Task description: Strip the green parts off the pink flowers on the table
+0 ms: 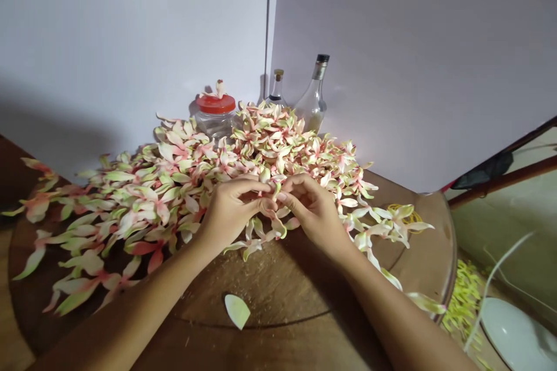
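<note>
Both my hands meet in front of a large heap of pink, white and green artificial flowers. My left hand pinches a small flower between thumb and fingers. From the other side, the thumb and forefinger of my right hand pinch the same flower. Its middle is partly hidden by my fingertips. Pale petals hang just under my hands, and I cannot tell whether they belong to the held flower. A single loose pale green petal lies on the brown round table, nearer to me.
Behind the heap stand a clear jar with a red lid, a flower on its top, and two glass bottles, the larger one at right. Pale walls close off the back. Yellow-green pieces and a white rounded object lie low at right.
</note>
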A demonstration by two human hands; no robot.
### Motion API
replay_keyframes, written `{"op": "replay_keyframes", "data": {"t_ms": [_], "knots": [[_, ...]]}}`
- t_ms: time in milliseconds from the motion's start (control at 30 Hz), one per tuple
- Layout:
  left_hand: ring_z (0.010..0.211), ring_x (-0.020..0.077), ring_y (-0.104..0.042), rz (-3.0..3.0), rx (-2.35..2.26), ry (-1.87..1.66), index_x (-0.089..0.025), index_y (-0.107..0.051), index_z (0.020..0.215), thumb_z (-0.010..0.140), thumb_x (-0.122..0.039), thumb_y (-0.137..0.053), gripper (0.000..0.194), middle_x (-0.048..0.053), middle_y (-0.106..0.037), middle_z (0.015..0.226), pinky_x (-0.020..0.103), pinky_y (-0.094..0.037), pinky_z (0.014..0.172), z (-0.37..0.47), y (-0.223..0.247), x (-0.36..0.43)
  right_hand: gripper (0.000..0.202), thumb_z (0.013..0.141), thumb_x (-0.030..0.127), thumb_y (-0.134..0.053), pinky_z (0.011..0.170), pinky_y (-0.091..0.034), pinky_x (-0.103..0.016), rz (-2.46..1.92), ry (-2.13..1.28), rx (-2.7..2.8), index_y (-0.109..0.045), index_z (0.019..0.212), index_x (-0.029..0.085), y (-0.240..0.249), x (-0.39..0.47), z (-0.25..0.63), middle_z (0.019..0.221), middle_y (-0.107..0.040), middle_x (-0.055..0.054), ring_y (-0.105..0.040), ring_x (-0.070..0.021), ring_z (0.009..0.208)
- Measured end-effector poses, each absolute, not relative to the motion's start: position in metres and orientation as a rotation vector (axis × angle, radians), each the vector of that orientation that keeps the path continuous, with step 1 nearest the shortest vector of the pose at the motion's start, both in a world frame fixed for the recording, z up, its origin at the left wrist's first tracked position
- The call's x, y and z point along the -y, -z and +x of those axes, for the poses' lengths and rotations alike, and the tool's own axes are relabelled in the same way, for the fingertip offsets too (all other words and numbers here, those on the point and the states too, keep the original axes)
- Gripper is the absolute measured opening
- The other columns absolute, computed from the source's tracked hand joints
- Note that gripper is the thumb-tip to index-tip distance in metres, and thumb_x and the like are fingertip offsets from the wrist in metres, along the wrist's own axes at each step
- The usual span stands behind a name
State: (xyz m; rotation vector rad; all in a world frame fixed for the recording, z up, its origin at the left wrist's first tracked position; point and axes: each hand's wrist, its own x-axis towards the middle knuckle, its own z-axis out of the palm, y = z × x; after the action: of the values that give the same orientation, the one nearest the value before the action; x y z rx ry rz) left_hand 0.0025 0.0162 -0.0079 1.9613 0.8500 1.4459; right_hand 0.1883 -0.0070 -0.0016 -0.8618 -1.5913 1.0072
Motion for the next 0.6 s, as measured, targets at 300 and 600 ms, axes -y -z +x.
{"op": "replay_keyframes", "data": {"t_ms": [300, 600], "knots": [[0.079, 0.016, -0.067, 2.329, -0.947, -1.588, -0.016, -0.074, 0.085, 0.081, -0.011, -0.077, 0.007, 0.006, -0.072, 0.086, 0.027, -0.053, 0.068, 0.005, 0.0, -0.007, 0.006, 0.097, 0.02, -0.057, 0.074, -0.048, -0.03, -0.98, -0.35, 1.92, -0.062, 0.099, 0.018, -0.003, 0.014, 0.185, 0.098, -0.063, -0.007, -0.059, -0.0159, 0.087], [0.076, 0.0159, -0.067, 1.685, -1.125, -1.448, -0.021, -0.079, 0.09, 0.088, -0.026, -0.072, 0.009, 0.005, -0.075, 0.083, 0.029, -0.053, 0.067, -0.004, 0.005, -0.021, 0.01, 0.092, 0.015, -0.064, 0.071, -0.046, -0.032, -0.834, -0.233, 1.738, -0.065, 0.096, 0.024, -0.01, 0.024, 0.186, 0.089, -0.064, -0.002, -0.058, -0.0171, 0.083]]}}
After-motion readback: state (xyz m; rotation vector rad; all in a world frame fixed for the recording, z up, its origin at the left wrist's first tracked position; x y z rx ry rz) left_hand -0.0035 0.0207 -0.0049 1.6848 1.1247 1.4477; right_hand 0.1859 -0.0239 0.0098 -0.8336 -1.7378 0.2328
